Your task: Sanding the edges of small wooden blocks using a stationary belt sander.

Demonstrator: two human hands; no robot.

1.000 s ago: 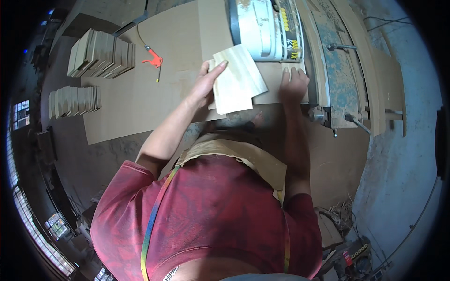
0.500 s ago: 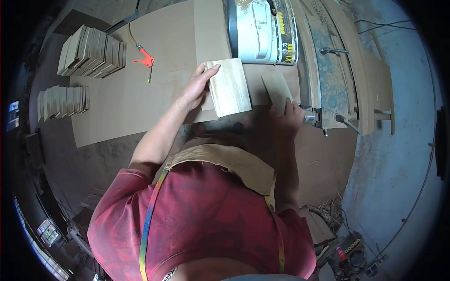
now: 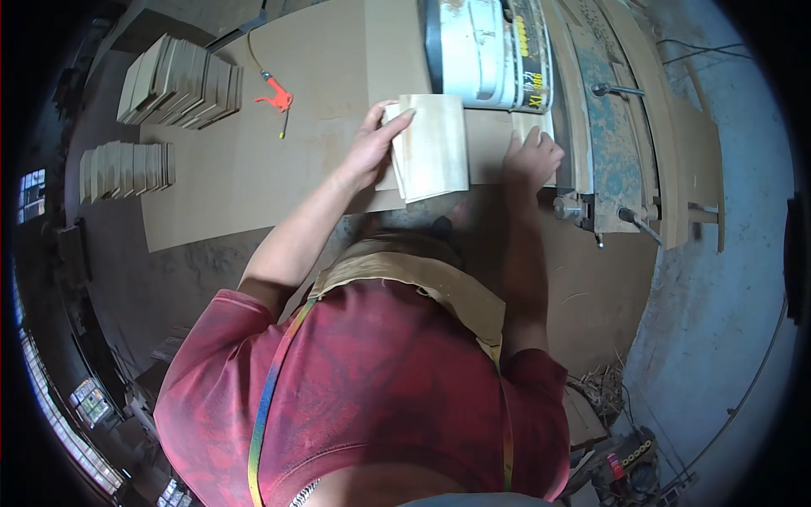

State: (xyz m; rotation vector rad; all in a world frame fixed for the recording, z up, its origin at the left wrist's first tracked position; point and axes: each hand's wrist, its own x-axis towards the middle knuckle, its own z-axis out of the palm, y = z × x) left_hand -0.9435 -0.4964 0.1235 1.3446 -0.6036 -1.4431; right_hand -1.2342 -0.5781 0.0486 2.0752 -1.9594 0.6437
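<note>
Your left fingers [image 3: 397,126] are edge-gripping pale rectangular wooden boards [image 3: 436,150], likely light and stiff; whether your right fingers [image 3: 533,136] grip is unclear.

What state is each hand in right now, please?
Left hand: closed, holding wooden boards.
Right hand: at a pale board; grip unclear.

A pale blue wall [image 3: 718,338] stands right, bright paned windows [image 3: 90,402] left.

Left of the air gun [image 3: 274,100] stand two wood stacks [image 3: 179,83]; right of it, the boards [image 3: 435,148], container [image 3: 473,55] and machine [image 3: 621,156].
</note>
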